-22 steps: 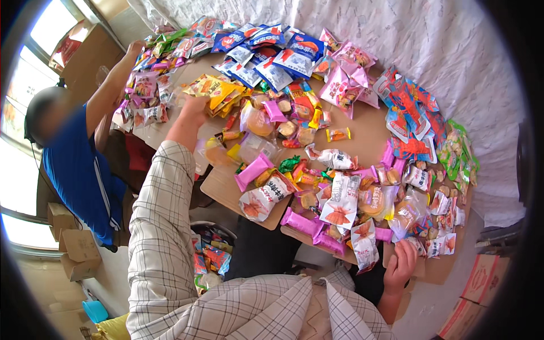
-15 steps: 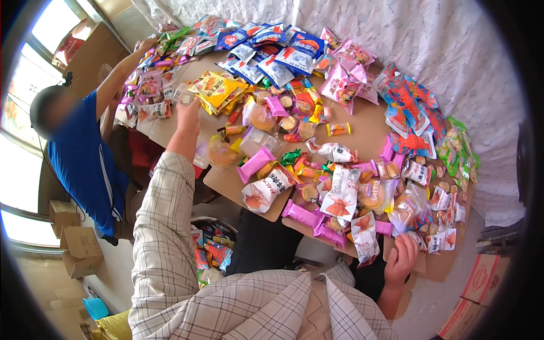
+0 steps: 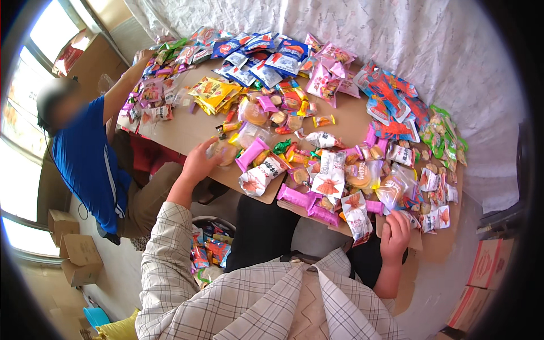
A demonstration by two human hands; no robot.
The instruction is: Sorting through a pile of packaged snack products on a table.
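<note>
My left hand (image 3: 198, 163) is at the near left edge of the table, fingers stretched out and apart. Its fingertips reach the round cake in clear wrap (image 3: 225, 152); whether they press on it I cannot make out. Just right of that cake lie a pink-wrapped bar (image 3: 253, 154) and a white snack packet (image 3: 262, 176). At the near right edge, my right hand (image 3: 395, 237) rests with loosely bent fingers and nothing visible in it. Close to it are another white packet (image 3: 357, 217), tilted over the edge, and a clear packet (image 3: 393, 188).
Along the back lie yellow packets (image 3: 213, 93), blue packets (image 3: 292, 56), pink packets (image 3: 327, 79), red-blue packets (image 3: 391, 107) and green packets (image 3: 445, 136). A person in a blue shirt (image 3: 85, 161) works at the left. A container of packets (image 3: 212, 243) stands below; cartons (image 3: 82, 258) stand on the floor.
My left hand has come back toward me, from beside the yellow packets to the round cake, its fingers now spread. My right hand stays near the edge. The whole view has shifted slightly.
</note>
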